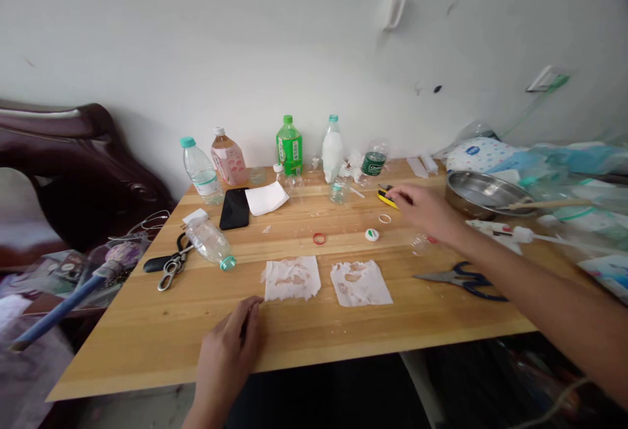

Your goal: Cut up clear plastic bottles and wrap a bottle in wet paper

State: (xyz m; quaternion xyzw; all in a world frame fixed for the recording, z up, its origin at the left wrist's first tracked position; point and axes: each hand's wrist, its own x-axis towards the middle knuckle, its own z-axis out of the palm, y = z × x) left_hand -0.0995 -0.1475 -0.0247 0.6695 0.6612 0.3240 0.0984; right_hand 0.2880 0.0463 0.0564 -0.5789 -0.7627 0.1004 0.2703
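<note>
- Nearest me, the left hand [228, 350] curled on the wooden table [147, 350], fingertips just beside the left torn tissue [293, 278]; whether they pinched anything, I couldn't tell.
- Well apart, the right hand [424, 208] reached far right, fingers at a yellow tool [386, 199]; clamped or merely touching, I couldn't tell.
- That tool's long axis slanted, visible end pointing far left.
- White script marked a cut bottle's green label [373, 163]; upright characters covered the green bottle [289, 148]. Both were too small to read.
</note>
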